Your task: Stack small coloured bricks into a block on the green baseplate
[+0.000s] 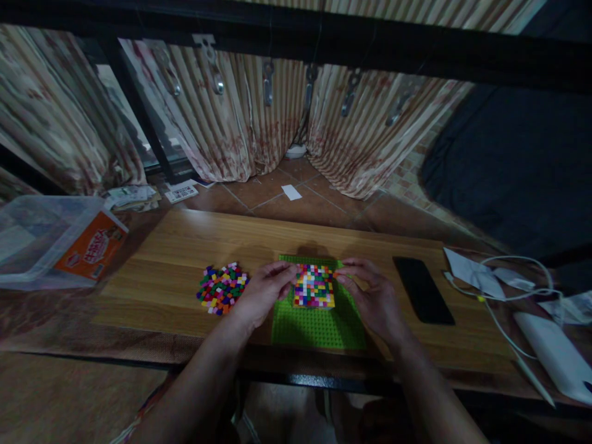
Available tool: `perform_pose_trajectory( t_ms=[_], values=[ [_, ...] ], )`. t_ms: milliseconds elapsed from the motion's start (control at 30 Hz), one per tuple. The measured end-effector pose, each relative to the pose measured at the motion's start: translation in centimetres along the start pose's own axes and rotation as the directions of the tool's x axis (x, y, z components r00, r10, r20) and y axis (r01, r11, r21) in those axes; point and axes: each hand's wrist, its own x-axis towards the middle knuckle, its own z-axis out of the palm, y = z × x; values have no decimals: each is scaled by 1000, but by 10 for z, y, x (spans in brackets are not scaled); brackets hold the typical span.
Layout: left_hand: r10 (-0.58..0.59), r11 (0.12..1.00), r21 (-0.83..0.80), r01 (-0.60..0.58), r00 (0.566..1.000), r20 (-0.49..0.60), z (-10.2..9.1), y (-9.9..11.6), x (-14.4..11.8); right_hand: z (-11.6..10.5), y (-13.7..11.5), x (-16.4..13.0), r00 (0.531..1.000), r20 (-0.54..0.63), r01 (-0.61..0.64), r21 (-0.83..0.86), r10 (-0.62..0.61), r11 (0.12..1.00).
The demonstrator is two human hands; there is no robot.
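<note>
Our fingers (pixel 290 269) pinched the block of small coloured bricks (pixel 314 285) from both sides: the left hand (pixel 261 293) gripped its left edge, the right hand (pixel 372 296) its right edge, fingertips touching the upper rim. The block sat on the far half of the green baseplate (pixel 319 324), pressed onto its studs. We judged it light and stiff as a mass, yet liable to split along the seams, so the side edges low down seemed the safest hold. Just left of the baseplate lay a loose heap of bricks (pixel 222 288) on the worktop (pixel 161 259); right of it, a dark phone (pixel 423 290), then white cables (pixel 499 287).
</note>
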Motion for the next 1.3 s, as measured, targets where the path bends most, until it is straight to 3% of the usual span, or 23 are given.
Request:
perform_pose_trajectory(
  t_ms=[133,467,600,733,900,1100,1300],
  values=[
    [52,996,75,-45,995,-90,-3,1,3,0,11,-1,997,68,-32,-60,36,998],
    [65,991,119,-60,997,-42,1,0,1,17,9,7,992,110,-69,-15,70,998],
    [57,989,142,-51,998,-40,-1,-1,2,22,17,9,980,102,-177,84,168,981],
    [59,987,149,-52,997,-41,-1,-1,1,24,19,10,937,176,-338,236,302,911],
    [40,994,103,-35,998,-47,0,-1,1,26,15,11,921,176,-388,328,347,862],
    [37,997,62,-34,998,-50,1,-4,1,28,15,13,928,159,-372,324,337,870],
    [-83,967,-239,90,996,40,0,0,0,27,14,11,940,154,-339,289,306,895]
  ],
)
